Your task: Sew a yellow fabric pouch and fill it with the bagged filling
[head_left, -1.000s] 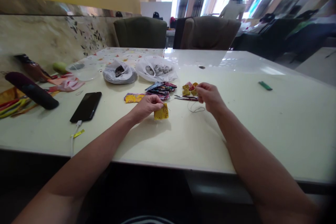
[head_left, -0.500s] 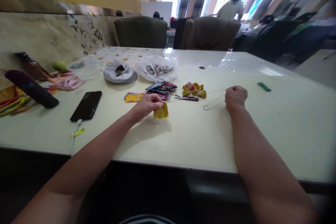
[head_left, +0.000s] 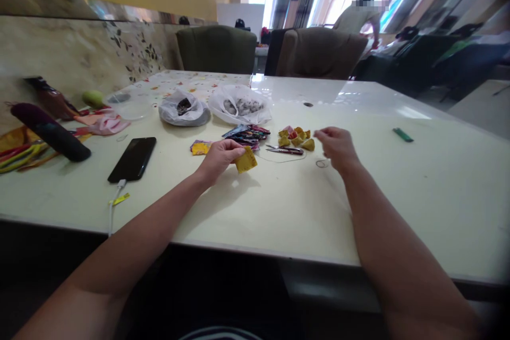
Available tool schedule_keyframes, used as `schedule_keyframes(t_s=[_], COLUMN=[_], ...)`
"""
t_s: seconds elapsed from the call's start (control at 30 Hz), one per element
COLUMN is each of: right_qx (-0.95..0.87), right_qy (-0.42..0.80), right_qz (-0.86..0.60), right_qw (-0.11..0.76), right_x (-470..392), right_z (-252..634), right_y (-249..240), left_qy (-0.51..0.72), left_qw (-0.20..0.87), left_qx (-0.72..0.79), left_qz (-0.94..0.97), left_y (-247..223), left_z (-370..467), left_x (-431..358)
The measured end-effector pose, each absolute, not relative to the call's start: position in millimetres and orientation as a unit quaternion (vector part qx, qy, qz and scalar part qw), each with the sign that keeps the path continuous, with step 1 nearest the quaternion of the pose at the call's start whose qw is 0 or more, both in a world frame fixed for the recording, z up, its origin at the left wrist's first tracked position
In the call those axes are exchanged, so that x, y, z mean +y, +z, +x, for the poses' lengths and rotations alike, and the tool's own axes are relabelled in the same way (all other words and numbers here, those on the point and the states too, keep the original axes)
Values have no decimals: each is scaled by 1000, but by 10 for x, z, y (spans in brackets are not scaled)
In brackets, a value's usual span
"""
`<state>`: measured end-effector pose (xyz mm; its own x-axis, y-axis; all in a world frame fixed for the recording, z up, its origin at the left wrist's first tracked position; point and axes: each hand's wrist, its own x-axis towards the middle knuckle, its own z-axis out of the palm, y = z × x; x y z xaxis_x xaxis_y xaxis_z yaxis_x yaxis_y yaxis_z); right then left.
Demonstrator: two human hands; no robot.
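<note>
Between the thumb and fingers of my left hand [head_left: 221, 159] is a small yellow fabric piece [head_left: 246, 160], held above the table. A thin thread [head_left: 282, 161] runs slack from near it toward my right hand [head_left: 338, 147], whose fingers are pinched; a needle is too small to make out. Under that hand lies a small loop of thread [head_left: 322, 163]. Between the hands are thread snips [head_left: 287, 150] and a cluster of yellow and red cone-shaped fabric pieces [head_left: 295, 137]. Folded dark patterned fabrics [head_left: 247, 134] lie just beyond my left hand, beside a flat yellow piece [head_left: 200, 148].
Two white plastic bags [head_left: 184, 109] [head_left: 241, 105] stand farther back. At left are a phone [head_left: 133, 160] with a cable, a dark cylindrical object [head_left: 51, 133] and a brown bottle [head_left: 51, 98]. A green lighter-like object [head_left: 403, 135] lies right. A person [head_left: 356, 18] stands beyond the chairs.
My right hand has moved left, toward the cone-shaped pieces, and the thread has gone from taut to slack. The yellow piece in my left hand has tilted.
</note>
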<state>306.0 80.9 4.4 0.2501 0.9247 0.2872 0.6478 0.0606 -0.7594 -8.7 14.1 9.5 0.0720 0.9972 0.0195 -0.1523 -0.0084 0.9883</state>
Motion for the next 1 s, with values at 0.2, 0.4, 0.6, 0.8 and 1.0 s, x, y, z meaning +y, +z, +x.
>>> schedule_keyframes(t_s=[0.2, 0.4, 0.6, 0.8, 1.0], right_qx=[-666, -645, -643, -682, -709], right_qy=[487, 533, 487, 431, 398], right_qz=[-460, -410, -432, -425, -416], right_qw=[329, 362, 404, 410, 408], right_x=[333, 185, 272, 262, 277], right_z=[2114, 1864, 1923, 1905, 1919], right_y=[67, 8, -36, -68, -63], left_qy=[524, 532, 533, 515, 473], left_qw=[548, 525, 458, 427, 410], left_qx=[434, 421, 440, 448, 460], left_qz=[487, 513, 559, 594, 630], left_y=[21, 7, 11, -7, -18], left_z=[-54, -15, -26, -29, -36], left_x=[137, 119, 116, 118, 132])
